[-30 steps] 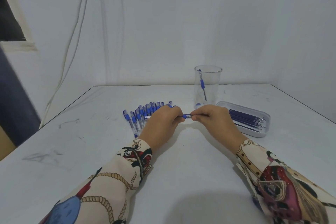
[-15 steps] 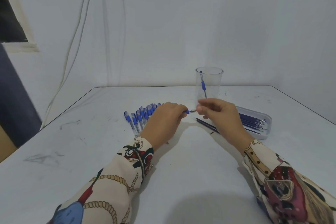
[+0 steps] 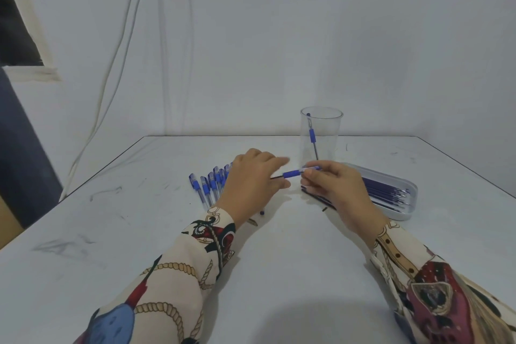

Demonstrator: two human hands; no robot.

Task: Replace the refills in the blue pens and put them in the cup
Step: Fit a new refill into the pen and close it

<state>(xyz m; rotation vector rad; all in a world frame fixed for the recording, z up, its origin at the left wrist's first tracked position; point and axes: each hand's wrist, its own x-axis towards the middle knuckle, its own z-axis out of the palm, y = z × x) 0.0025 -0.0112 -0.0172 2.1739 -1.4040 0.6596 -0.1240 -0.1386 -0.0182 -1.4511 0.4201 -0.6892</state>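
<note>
My right hand (image 3: 333,186) pinches a blue pen (image 3: 296,173) by its clear barrel and holds it level above the table. A thin dark tip sticks out of its blue grip toward my left hand (image 3: 252,184). That hand's forefinger and thumb are spread apart around the tip and do not grip it. The clear cup (image 3: 321,120) stands just behind, with one blue pen (image 3: 312,135) upright inside. A row of several blue pens (image 3: 209,184) lies to the left, partly hidden by my left hand. A loose dark refill (image 3: 318,199) lies under my right hand.
A clear tray (image 3: 410,205) with several dark blue refills sits at the right. A small blue piece (image 3: 262,212) and a small pale piece (image 3: 252,221) lie by my left wrist. White cables (image 3: 117,64) hang down the wall at the left. The white table's far edge meets the wall.
My left hand has loosened its pinch on the pen's end and spread its fingers. My right hand has drawn the pen slightly right. A used refill now lies on the table.
</note>
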